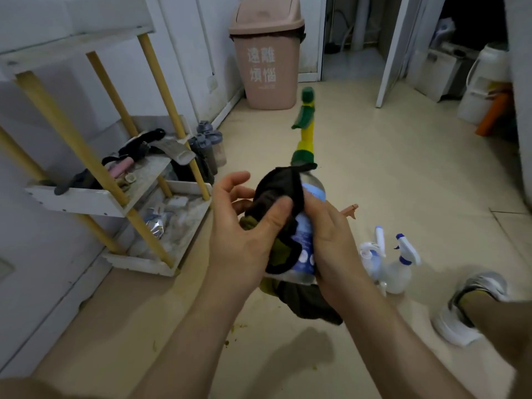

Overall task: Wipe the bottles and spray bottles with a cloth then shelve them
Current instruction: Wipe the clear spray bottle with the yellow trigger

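Observation:
A clear spray bottle (305,240) with a blue label and a green-and-yellow trigger head (305,122) is held in mid-air over the floor. My right hand (331,240) grips its body from the right side. My left hand (244,234) presses a dark black-and-olive cloth (280,194) against the bottle's left side, thumb on the cloth. The cloth's tail hangs below the bottle. Two white spray bottles with blue triggers (398,269) stand on the floor to the right. A white shelf rack with yellow posts (115,197) stands at the left.
A pink lidded bin (267,56) stands against the far wall. Grey bottles (208,145) cluster beside the rack. The rack's lower tiers hold clutter. My shoe (472,306) is at the lower right. A white jug (480,82) and open doorways lie at the far right.

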